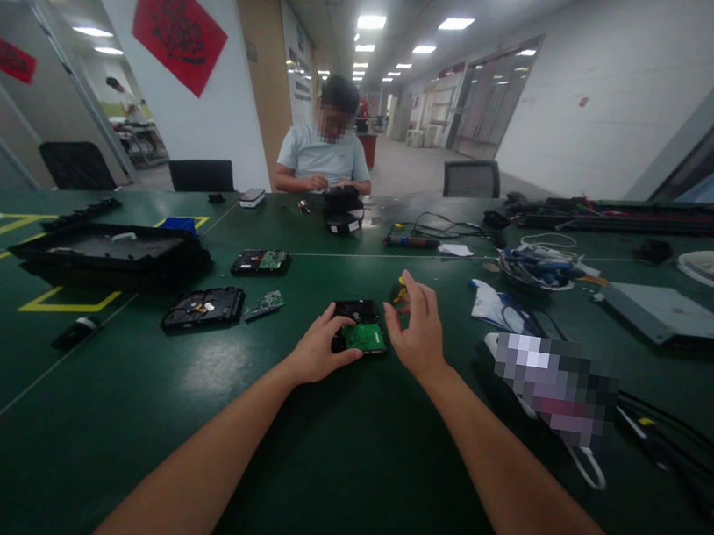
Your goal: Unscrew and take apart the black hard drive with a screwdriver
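My left hand [321, 349] is closed on the near left side of a hard drive [356, 310], with thumb and fingers at its edges. A green circuit board [366, 337] shows on the drive's near part. Just right of the drive, my right hand [418, 328] is raised, its fingers curled round a small yellow and red thing [401, 292]. My fingers hide most of that thing, so its kind is unclear. Left of the drive lies a loose circuit board [265, 306]. Two more hard drives lie on the table: one opened [203, 309], one with its board showing [261, 261].
A black plastic tray [113, 251] stands at left. At right are a white power strip-like object [546, 387], partly blurred, black cables [680, 428], a bowl of wires [538, 266] and a grey metal box [675, 317]. A person [326, 152] sits across the green table [299, 490].
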The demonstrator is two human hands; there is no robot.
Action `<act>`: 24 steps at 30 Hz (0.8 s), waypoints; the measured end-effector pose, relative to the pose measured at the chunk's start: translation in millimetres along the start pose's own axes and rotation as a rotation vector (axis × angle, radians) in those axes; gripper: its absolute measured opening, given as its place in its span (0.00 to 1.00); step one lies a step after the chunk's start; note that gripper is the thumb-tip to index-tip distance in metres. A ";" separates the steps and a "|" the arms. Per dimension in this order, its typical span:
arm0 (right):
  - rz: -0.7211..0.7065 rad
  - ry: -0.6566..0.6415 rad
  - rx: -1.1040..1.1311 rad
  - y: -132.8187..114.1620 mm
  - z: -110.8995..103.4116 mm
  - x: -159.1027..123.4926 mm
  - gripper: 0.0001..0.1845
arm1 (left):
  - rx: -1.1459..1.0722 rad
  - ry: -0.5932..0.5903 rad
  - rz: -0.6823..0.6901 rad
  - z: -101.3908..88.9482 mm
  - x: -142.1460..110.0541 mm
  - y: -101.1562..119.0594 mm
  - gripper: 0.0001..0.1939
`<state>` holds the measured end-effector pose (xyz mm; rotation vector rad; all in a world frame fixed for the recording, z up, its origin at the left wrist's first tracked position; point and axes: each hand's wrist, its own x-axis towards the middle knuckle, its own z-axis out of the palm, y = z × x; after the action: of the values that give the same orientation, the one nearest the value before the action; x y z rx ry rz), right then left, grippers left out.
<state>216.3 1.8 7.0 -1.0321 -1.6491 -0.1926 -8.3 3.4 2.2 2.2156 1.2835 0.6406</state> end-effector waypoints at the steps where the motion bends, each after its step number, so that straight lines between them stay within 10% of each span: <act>1: 0.001 -0.009 -0.004 -0.1 0.1 0.1 0.35 | 0.002 0.001 -0.001 0.4 0.1 -0.7 0.30; 24: 0.033 -0.002 -0.011 -1.2 -0.5 -0.9 0.34 | -0.003 -0.007 -0.013 0.4 -1.4 -0.9 0.28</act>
<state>215.9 0.3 6.8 -1.0670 -1.6335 -0.1794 -9.3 2.5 1.1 2.2036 1.2914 0.6288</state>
